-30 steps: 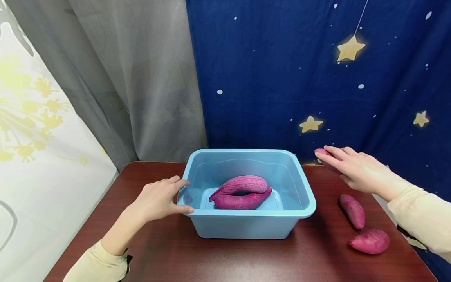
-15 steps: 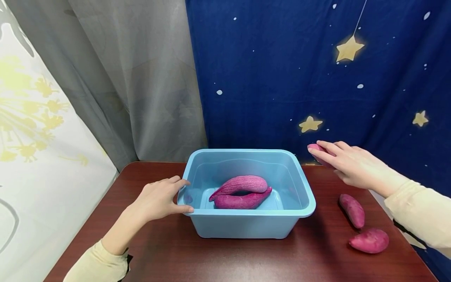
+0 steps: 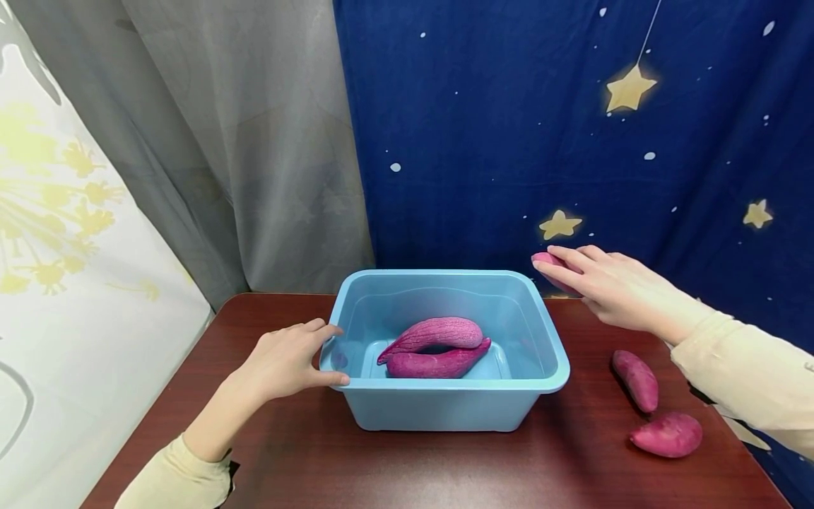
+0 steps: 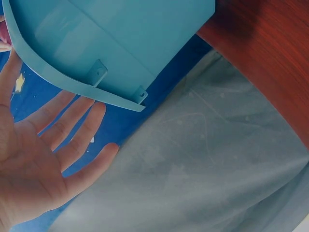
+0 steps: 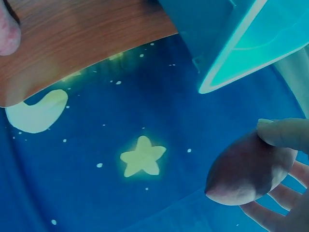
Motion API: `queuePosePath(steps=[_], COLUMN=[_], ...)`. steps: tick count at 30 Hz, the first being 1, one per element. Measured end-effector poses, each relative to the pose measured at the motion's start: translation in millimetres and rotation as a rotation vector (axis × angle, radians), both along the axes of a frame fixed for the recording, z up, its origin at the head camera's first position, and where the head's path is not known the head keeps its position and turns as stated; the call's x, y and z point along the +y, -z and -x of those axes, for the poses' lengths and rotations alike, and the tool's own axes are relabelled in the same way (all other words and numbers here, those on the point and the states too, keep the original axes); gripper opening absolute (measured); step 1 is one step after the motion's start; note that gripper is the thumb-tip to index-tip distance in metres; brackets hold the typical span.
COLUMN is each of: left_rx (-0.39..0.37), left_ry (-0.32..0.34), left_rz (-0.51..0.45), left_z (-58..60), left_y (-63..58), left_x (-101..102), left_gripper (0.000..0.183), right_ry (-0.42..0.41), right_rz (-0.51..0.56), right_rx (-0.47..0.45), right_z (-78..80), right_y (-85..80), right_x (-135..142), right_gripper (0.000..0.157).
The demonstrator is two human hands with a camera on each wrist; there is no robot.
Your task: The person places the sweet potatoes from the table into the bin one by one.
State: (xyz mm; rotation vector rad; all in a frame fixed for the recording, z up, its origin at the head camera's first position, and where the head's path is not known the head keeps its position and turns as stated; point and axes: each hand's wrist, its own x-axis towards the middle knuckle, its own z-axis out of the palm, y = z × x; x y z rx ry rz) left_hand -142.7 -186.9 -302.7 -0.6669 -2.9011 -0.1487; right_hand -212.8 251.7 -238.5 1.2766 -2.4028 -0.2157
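Note:
A light blue plastic tub (image 3: 445,410) stands on the table, two purple sweet potatoes lying inside: a wrinkled one (image 3: 441,332) behind a smoother one (image 3: 435,364). My left hand (image 3: 280,360) rests on the tub's left front corner, thumb along the front rim and fingertips over the left rim. The left wrist view has its fingers fairly straight, the palm bare. Raised beyond the tub's right side, my right hand (image 3: 613,286) grips another sweet potato (image 5: 246,169) between thumb and fingers. That potato is mostly hidden by the fingers in the head view.
To the tub's right, two more sweet potatoes lie on the brown table, one slanting (image 3: 636,380) and one nearer the front (image 3: 669,435). Grey and starry blue curtains (image 3: 477,141) hang behind the table's far edge. A white patterned cloth (image 3: 95,283) is at the left.
My right hand has moved left and slightly up toward the tub with the sweet potato in its grip. The left hand, the tub and the other sweet potatoes have stayed put.

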Motion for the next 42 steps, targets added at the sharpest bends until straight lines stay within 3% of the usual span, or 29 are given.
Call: queuePosePath(steps=[25,34,42], left_rx=[-0.004,0.01,0.013], left_ry=[0.004,0.01,0.01], left_rz=[-0.008,-0.022,-0.019], left_z=[-0.6,-0.8,-0.5], left_y=[0.7,0.8,0.2], left_x=[0.0,-0.5,-0.9], left_gripper=[0.065,0.061,0.062], right_ry=[-0.012,-0.047,-0.056], right_rz=[-0.052,-0.053,-0.083], right_rx=[-0.012,-0.013,-0.015], right_z=[7.0,12.1,16.5], right_y=[-16.0,-18.3,-19.4], right_x=[-41.3,-61.5,-79.4], right_gripper=[0.081,0.066,0.07])
